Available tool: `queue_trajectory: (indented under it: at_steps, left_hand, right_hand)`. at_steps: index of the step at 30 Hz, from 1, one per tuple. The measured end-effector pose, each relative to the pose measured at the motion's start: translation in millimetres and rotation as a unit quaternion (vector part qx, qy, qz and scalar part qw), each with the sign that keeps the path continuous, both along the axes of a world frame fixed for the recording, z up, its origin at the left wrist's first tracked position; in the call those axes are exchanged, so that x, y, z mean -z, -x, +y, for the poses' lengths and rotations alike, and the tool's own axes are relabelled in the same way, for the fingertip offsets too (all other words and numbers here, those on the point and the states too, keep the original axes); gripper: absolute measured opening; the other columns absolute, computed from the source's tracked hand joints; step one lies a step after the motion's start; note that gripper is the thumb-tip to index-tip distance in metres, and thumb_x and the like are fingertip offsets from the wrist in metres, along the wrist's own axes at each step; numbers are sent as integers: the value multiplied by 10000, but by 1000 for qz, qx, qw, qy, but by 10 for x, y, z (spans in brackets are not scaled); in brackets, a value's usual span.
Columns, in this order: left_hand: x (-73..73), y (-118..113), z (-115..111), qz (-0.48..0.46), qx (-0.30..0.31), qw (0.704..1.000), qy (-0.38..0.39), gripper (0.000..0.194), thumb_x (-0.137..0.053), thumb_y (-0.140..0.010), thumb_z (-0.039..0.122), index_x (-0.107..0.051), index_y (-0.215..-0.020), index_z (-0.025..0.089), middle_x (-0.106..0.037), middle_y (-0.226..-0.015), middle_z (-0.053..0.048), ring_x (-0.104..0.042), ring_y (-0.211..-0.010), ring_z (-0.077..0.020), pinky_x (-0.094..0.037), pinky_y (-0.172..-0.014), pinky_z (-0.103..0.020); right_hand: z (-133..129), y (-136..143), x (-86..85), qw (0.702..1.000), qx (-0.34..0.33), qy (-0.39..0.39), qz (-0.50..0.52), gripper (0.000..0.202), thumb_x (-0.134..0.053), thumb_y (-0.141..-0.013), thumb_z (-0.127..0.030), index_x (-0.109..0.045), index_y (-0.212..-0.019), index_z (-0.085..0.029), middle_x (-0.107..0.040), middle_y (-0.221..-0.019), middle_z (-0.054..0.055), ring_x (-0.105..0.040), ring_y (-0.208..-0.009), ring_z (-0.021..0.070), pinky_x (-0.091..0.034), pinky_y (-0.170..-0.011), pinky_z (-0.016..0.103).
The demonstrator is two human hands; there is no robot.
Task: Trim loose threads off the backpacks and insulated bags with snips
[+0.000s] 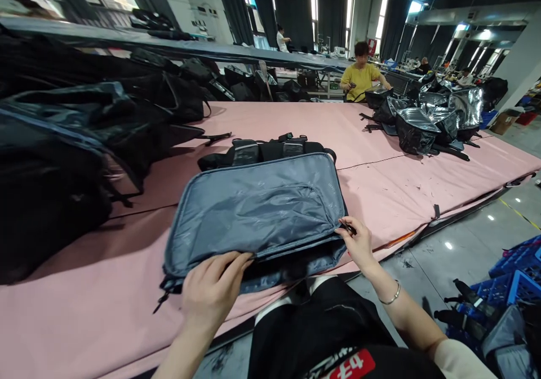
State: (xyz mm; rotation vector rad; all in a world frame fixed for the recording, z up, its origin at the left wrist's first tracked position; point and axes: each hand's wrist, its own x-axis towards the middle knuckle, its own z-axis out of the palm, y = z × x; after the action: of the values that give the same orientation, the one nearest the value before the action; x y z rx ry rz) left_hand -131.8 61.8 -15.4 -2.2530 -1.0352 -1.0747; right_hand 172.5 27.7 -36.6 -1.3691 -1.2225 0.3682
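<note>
Filling the near edge, btm. center: dark clothing [313,328] w/ a red patch. Near right, on the floor, blue crates [499,283] w/ black & gray pieces in/about them; exact pos. of some hard to tell.

Left hand [215,289]: fingers together, bent over & clamped on near rim of a blue-gray-lined bag [257,210], approx. mid-rim. Right hand [358,243], w/ a bracelet [392,294] on the wrist: thumb & fingers pinched at the bag's right near corner, small dark item [349,228] btwn them; too small to ID.

Bag lies on the pink table cover [422,193], near side, mid-scene, lining up; dark gap along near rim, just under the lining panel. Zipper pull [160,300] hangs at left near corner. Black padded straps [262,151] along far side.

Left, just beyond: big heap of black bags [46,193], near ones blurred. Far right on same cover: cluster of black bags w/ silver lining [426,117], well apart from the bag. Co-worker in yellow top [359,77] at table's far side, near that cluster.

Farther: long bench [236,52], another person in white [282,39], dark curtains [291,7] btwn bright windows.
</note>
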Motion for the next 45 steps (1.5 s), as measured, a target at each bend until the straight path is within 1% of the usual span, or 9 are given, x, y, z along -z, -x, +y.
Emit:
queue_trajectory:
  at_steps: [8, 11, 16, 22, 30, 33, 37, 42, 45]
  left_hand:
    - [-299, -245, 57, -22, -14, 971, 237, 286, -397, -860, 358, -620, -733, 232, -671, -768, -74, -589, -754, -224, -429, -751, -320]
    - [-494, -444, 25, -23, -42, 941, 335, 285, -364, -836, 364, -584, -710, 233, -658, -768, -66, -590, -783, -235, -413, -711, -317]
    - [-783, -722, 39, 34, -89, 870, 483, 228, -375, -788, 315, -577, -729, 229, -672, -826, -54, -604, -732, -229, -369, -613, -288]
    - [-915, -821, 95, 68, -102, 843, 523, 211, -384, -771, 292, -576, -708, 230, -658, -719, -47, -587, -663, -218, -327, -577, -267]
    - [-904, -803, 89, 64, -97, 849, 515, 219, -386, -761, 308, -585, -707, 233, -661, -690, -42, -589, -634, -214, -334, -564, -267]
    - [-874, -786, 104, 61, -100, 854, 506, 224, -391, -762, 321, -594, -722, 237, -662, -676, -40, -589, -619, -217, -340, -560, -272]
    - [-790, -762, 114, 38, -96, 872, 479, 230, -397, -773, 346, -597, -726, 244, -681, -713, -44, -604, -641, -223, -360, -562, -274]
    - [-690, -763, 105, 9, -96, 888, 449, 249, -371, -788, 347, -581, -722, 229, -686, -812, -75, -617, -755, -248, -390, -608, -290]
    - [-679, -764, 105, 0, -96, 887, 452, 244, -382, -785, 343, -589, -730, 228, -678, -795, -75, -610, -732, -246, -392, -598, -293]
  right_hand:
    - [-139, 86, -204, 995, -42, -34, -82, 164, -600, -821, -241, -692, -954, -213, -652, -832, 39, -603, -756, 160, -478, -696, 268]
    - [-153, 210, -258, 988, -73, -41, -128, 255, -551, -821, -161, -696, -1019, -227, -625, -790, 27, -584, -688, 140, -464, -646, 243]
    - [-15, 293, -352, 976, 4, 40, -214, 233, -535, -820, -107, -712, -911, -229, -627, -776, 17, -597, -708, 150, -427, -626, 238]
    - [161, 249, -533, 938, 22, 171, -301, 87, -655, -824, -305, -701, -811, -232, -671, -782, 37, -617, -721, 190, -369, -576, 259]
    - [193, 238, -550, 943, 13, 174, -282, 111, -686, -798, -340, -689, -757, -237, -676, -763, 44, -615, -704, 204, -343, -571, 268]
    - [169, 220, -502, 965, 0, 134, -224, 101, -661, -808, -327, -680, -782, -232, -665, -764, 29, -600, -710, 186, -359, -602, 259]
    - [31, 242, -365, 998, -20, 49, -16, 254, -532, -859, -389, -623, -721, -196, -583, -660, -11, -524, -628, 138, -369, -591, 232]
    - [-193, 351, -75, 982, -66, 85, 154, 361, -549, -813, -455, -593, -596, -171, -449, -531, -36, -368, -512, 95, -297, -504, 221]
    - [-191, 401, 39, 947, -68, 129, 286, 313, -662, -704, -458, -618, -602, -165, -428, -506, -44, -348, -484, 83, -274, -459, 209]
